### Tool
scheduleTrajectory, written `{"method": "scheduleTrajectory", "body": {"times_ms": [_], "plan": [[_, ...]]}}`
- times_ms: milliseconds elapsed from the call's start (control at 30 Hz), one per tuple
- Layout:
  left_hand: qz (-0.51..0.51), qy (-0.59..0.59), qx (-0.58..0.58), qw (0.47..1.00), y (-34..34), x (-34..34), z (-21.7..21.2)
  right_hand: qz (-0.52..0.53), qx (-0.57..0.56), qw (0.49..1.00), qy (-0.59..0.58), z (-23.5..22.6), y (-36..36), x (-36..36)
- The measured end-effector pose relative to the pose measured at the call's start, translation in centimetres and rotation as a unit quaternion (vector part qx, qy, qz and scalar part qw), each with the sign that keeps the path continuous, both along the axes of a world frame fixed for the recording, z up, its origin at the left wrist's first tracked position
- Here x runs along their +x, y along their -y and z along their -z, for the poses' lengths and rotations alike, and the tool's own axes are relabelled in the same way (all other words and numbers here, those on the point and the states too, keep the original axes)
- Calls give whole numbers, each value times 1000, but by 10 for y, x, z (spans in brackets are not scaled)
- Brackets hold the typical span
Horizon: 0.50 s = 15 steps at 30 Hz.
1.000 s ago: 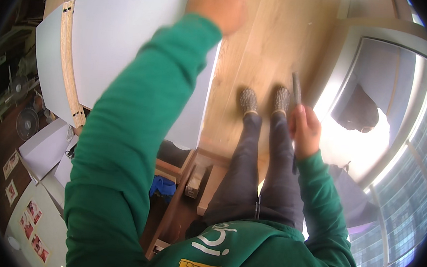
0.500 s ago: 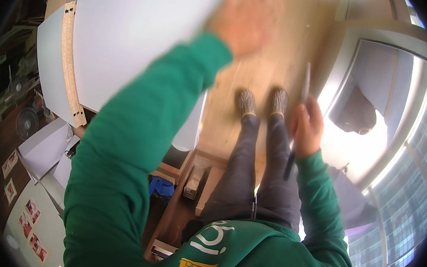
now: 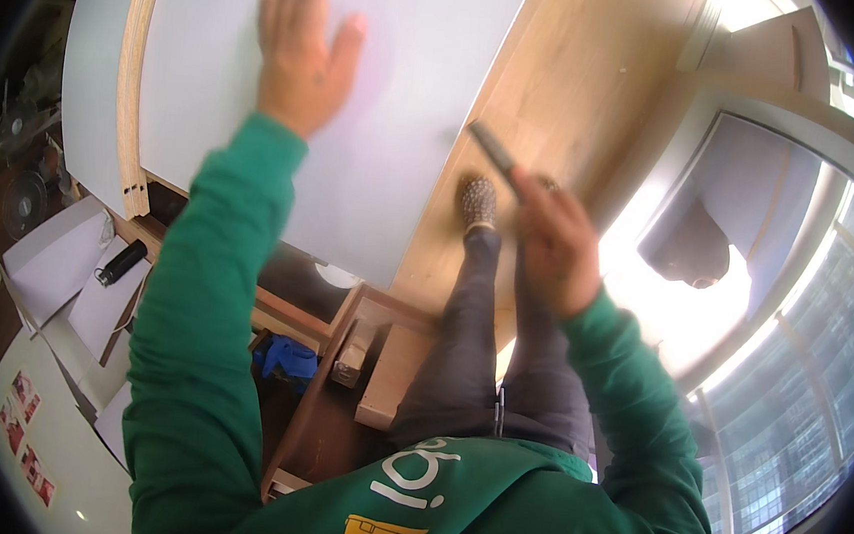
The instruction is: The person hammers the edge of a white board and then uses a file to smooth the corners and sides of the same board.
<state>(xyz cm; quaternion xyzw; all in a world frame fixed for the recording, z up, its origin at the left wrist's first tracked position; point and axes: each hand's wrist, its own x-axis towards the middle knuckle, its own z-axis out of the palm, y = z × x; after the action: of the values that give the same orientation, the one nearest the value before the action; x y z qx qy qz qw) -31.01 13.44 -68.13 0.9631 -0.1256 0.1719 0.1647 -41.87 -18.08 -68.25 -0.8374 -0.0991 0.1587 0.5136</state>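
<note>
Wood flooring [image 3: 574,58] is lying right of a white panel [image 3: 394,174]; over it the left hand [image 3: 305,62] is stretching open, empty (contact unclear), the right hand [image 3: 557,245] clasping a grey bar [image 3: 493,152].

Two hands [image 3: 307,67] [image 3: 557,245], one grey tool [image 3: 491,150], one black bottle [image 3: 121,263]

The broad, flat white panel [image 3: 396,154] looks smooth, with a soft sheen. The long, pale strip [image 3: 132,73] shows matt, raw-looking wood. The slim dark-grey bar [image 3: 492,149] looks like metal, though blur hides its finish. The light-brown floor [image 3: 583,68] looks like smooth, faintly satiny wood. The 2 green sleeves [image 3: 213,250] are matt, softly creased cloth; the crumpled blue bundle [image 3: 290,357] also looks like cloth.
</note>
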Motion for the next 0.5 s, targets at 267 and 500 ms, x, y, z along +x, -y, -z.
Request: {"method": "scheduleTrajectory", "body": {"times_ms": [267,500], "plan": [[-75,5,25,997,-16,6,22,19,-11,998,52,24,-30,22],[-81,-12,28,996,-17,11,26,58,14,995,83,38,-41,92]]}}
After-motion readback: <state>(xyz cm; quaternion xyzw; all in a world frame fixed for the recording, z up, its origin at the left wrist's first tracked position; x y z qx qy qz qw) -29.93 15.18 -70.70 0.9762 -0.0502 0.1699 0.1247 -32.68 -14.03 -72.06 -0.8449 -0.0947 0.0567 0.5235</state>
